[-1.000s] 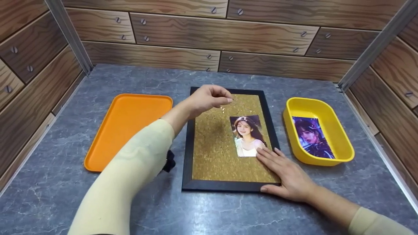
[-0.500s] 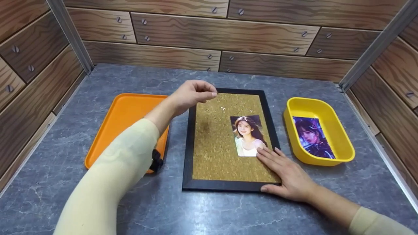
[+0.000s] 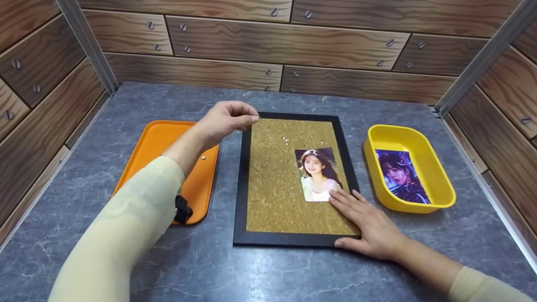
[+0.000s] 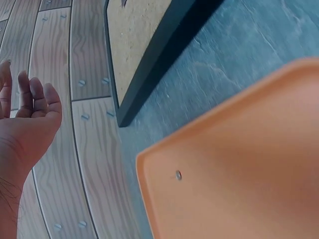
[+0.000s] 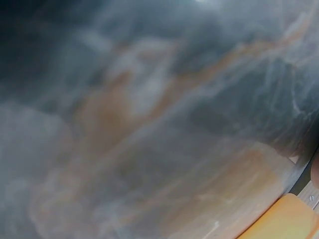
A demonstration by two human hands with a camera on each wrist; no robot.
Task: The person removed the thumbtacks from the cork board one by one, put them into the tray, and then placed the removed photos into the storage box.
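My left hand (image 3: 226,121) hovers over the gap between the far left corner of the black-framed cork board (image 3: 272,180) and the orange tray (image 3: 195,180). Its thumb and index fingertips meet in a pinch on a tiny thing, mostly hidden. In the left wrist view the hand's curled fingers (image 4: 40,102) show at the left edge. One small silver thumbtack (image 3: 203,158) lies in the tray. My right hand (image 3: 371,228) rests flat on the board's near right corner, fingertips at the lower edge of a portrait photo (image 3: 316,174) lying on the cork.
A yellow bin (image 3: 442,195) right of the board holds a purple-toned portrait picture (image 3: 398,176). Small white specks (image 3: 286,141) mark the cork above the photo. Wood-patterned walls (image 3: 226,42) enclose the grey marbled table (image 3: 293,277). The right wrist view is mostly blurred.
My left hand has moved left from above the cork, past the board's far left corner toward the tray, still pinching; the tray's thumbtack now shows. My right hand and the photo stay put.
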